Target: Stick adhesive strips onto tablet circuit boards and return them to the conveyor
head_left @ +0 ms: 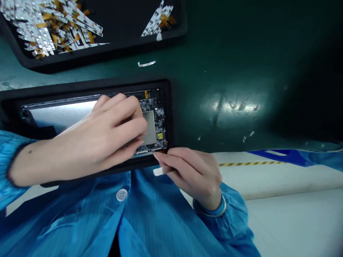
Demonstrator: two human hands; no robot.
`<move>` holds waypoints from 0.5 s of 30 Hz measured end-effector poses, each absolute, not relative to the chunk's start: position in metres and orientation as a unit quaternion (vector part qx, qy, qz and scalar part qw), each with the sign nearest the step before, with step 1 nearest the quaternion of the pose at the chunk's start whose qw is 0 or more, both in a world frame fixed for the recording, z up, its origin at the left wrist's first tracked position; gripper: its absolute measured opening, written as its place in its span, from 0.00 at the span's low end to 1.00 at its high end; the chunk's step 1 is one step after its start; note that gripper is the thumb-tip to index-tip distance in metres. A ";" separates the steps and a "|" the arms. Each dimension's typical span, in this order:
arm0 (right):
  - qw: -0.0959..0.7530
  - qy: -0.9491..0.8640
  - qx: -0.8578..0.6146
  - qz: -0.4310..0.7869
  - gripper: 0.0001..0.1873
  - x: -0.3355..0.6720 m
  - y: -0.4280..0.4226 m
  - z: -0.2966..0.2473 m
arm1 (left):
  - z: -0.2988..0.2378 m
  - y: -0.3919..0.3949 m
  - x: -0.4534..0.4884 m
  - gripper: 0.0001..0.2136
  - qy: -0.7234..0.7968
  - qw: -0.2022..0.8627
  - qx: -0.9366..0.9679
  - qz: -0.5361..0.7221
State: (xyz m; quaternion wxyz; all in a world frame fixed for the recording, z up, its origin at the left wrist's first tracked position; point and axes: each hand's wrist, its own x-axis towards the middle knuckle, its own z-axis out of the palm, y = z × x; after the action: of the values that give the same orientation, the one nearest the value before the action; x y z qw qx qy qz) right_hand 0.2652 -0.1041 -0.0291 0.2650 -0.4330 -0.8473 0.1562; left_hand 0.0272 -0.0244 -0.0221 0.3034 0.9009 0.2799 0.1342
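A dark tablet-sized device lies face down in a black foam holder, its back open to show a green-black circuit board with a silver metal shield. A bright silver panel fills the part of the device towards the left. My left hand lies over the board, fingertips curled against the shield's left side; anything under them is hidden. My right hand pinches a white plastic stick at the board's near edge, fingertips touching that edge.
A black tray of several loose white-and-amber flexible strips sits beyond the holder on the dark green mat. One white strip lies alone on the mat. Yellow-black tape and a blue sheet lie to the right.
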 end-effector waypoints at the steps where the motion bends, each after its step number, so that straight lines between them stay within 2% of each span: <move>1: 0.258 -0.848 -0.432 0.165 0.06 0.265 -0.103 -0.028 | -0.023 -0.024 0.028 0.06 0.279 0.305 0.900 0.136; 8: 0.202 -0.845 -0.426 0.252 0.07 0.268 -0.087 -0.016 | -0.026 -0.022 0.030 0.06 0.270 0.303 0.903 0.139; 12: 0.157 -0.808 -0.470 0.319 0.08 0.266 -0.078 -0.008 | -0.027 -0.021 0.030 0.08 0.269 0.300 0.906 0.134; 15: 0.152 -0.774 -0.497 0.361 0.09 0.262 -0.074 -0.004 | -0.028 -0.020 0.030 0.10 0.272 0.296 0.906 0.131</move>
State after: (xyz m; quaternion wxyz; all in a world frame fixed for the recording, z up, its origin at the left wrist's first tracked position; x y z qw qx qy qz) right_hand 0.2620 -0.0742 -0.0041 0.1521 -0.4970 -0.7744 0.3606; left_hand 0.0296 -0.0204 -0.0277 0.2960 0.9062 0.2720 0.1310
